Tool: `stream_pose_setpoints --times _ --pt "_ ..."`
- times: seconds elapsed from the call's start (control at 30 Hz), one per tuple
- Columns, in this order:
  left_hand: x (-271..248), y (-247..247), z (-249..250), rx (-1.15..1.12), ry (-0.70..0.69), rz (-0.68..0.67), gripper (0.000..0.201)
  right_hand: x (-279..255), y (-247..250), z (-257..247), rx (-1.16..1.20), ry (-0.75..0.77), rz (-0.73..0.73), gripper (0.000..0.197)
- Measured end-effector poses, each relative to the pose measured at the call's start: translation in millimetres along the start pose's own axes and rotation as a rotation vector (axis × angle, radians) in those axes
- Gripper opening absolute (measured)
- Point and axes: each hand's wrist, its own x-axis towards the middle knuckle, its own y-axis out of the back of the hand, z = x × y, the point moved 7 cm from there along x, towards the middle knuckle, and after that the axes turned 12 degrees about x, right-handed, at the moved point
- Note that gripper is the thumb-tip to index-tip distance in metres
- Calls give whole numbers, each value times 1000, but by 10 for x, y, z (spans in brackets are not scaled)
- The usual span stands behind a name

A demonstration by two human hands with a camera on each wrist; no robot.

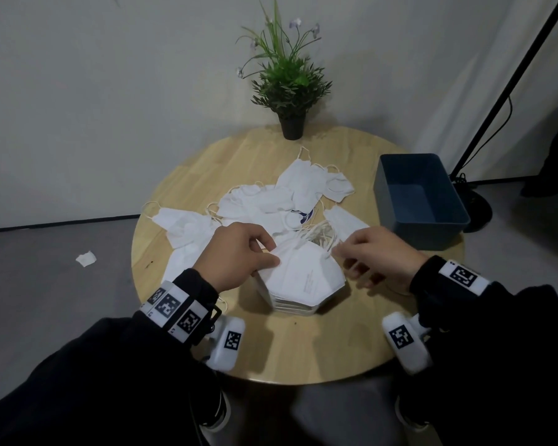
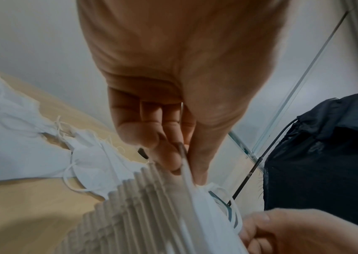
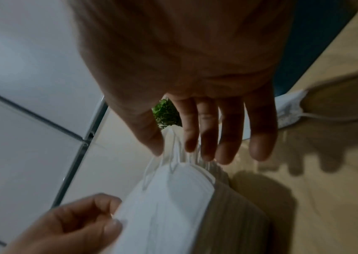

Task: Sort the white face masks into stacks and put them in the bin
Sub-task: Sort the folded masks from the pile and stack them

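White folded masks sit in one stack on the round wooden surface. The left hand pinches its top mask; the right hand pinches the ear loops. Loose masks remain unsorted, and the blue bin appears empty.

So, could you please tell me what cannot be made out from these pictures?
- Number of masks in the stack: head view shows only its top and front edge; both wrist views are blurred.
- Print on the top mask: too small.
- Dark blue patch among the loose masks: mostly covered.
- Right hand's grip: thumb and forefinger meet the ear loops, blurred.
- Bin near inside corner: hidden by its wall.
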Motion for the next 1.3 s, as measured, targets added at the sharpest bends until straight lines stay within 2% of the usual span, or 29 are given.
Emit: stream_pose_setpoints --times 0.2,0.4,0.53,0.57,0.63,0.7,0.8,0.83,0.97,1.17,1.27,1.3 --pt "-9 -6 -12 1 18 -1 17 -71 -125 -23 -311 107 -27 2" --pt "4 2 -34 7 47 7 18 -77 -220 -76 -498 178 -85 9" --pt "-7 -21 -37 4 50 -22 17 -87 -248 -42 -627 175 -118 42" --pt "-12 -13 -33 4 44 -31 17 -84 -246 -37 -647 183 -104 47" --pt "-19 17 -27 32 25 -59 20 -72 -241 -38 -680 201 -65 43" --pt "-20 46 -47 194 -12 -103 37 -63 -222 -52 -700 217 -26 33" --pt "-45 -38 -37 436 -106 -219 79 -74 -226 -72 -713 223 -36 27" --pt "-64 -80 -18 473 -124 -244 85 -82 -232 -79 -719 221 -44 25" --pt "-67 -188 22 506 -160 -253 66 -104 -262 -100 -753 234 -61 17" --pt "-60 -170 5 502 -141 -277 73 -90 -261 -68 -760 227 -60 20" --pt "-69 -148 5 494 -143 -284 66 -71 -258 -56 -713 206 -111 21" --pt "-63 -127 -28 489 -138 -299 71 -53 -245 -33 -685 172 -137 25"
